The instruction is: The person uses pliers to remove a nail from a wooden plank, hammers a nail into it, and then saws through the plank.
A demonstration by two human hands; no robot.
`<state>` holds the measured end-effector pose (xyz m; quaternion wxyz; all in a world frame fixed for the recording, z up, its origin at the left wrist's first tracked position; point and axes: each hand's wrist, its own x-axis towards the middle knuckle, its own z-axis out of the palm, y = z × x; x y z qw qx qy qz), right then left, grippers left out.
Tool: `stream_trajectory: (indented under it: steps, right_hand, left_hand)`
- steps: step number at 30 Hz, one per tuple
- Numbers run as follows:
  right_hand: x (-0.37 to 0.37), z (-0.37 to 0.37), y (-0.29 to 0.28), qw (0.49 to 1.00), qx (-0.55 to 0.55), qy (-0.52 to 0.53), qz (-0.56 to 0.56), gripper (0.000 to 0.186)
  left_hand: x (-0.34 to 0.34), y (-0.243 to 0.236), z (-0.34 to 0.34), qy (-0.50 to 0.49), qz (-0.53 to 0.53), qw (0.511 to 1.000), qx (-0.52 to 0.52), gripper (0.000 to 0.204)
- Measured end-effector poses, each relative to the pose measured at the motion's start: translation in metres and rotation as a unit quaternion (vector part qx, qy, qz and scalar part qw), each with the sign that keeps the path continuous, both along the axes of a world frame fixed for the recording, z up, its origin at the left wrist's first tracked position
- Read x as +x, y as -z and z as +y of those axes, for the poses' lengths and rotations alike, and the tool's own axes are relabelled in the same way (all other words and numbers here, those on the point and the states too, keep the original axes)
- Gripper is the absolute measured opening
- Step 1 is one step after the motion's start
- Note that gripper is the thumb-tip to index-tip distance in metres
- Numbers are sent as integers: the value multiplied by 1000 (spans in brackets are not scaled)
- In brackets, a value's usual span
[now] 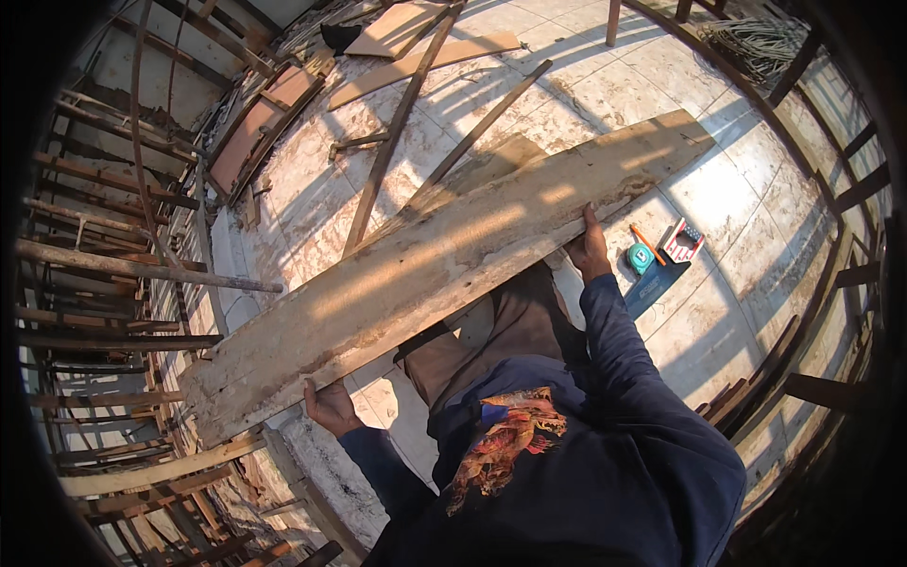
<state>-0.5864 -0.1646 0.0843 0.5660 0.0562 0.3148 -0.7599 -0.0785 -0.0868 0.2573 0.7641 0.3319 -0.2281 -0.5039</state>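
A long, wide wooden board (406, 283) lies slantwise across the view in front of me, its right end farther away. Its face is worn and stained, with a rough near edge. My left hand (333, 408) grips that near edge toward the left end, thumb on top. Farther right, my right hand (591, 248) holds the same edge, its fingers mostly hidden under the board. On the tiles beside my right forearm lie a handsaw (654, 287) with a red and white handle, a teal tape measure (641, 257) and an orange pencil (646, 242).
Beyond the board, a hammer (359, 142) and narrow timber strips (402, 128) rest on the dusty tiled floor (586, 90). Wooden panels (260, 132) and stacked timbers (113, 321) crowd the left. Coiled cable or rope (756, 47) sits at the far right, near more beams (803, 359).
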Motion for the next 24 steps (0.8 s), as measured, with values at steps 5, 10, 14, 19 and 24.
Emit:
stream_trajectory:
  steps: [5, 10, 14, 19, 24]
  right_hand:
    - [-12, 25, -2, 999, 12, 50, 3, 67]
    - [-11, 78, 44, 983, 158, -29, 94, 93]
    - [-34, 138, 111, 913, 297, -127, 248, 70]
    - [-54, 197, 183, 742, 416, -168, 499, 49]
    - [10, 229, 126, 620, 491, -214, 573, 41]
  left_hand:
    - [-2, 32, 2, 3, 104, 993, 50, 37]
    - [10, 41, 36, -21, 147, 988, 30, 44]
    - [-3, 39, 18, 2, 134, 990, 53, 43]
    - [-37, 45, -29, 95, 137, 984, 67, 45]
    - [-53, 84, -6, 96, 20, 988, 117, 54]
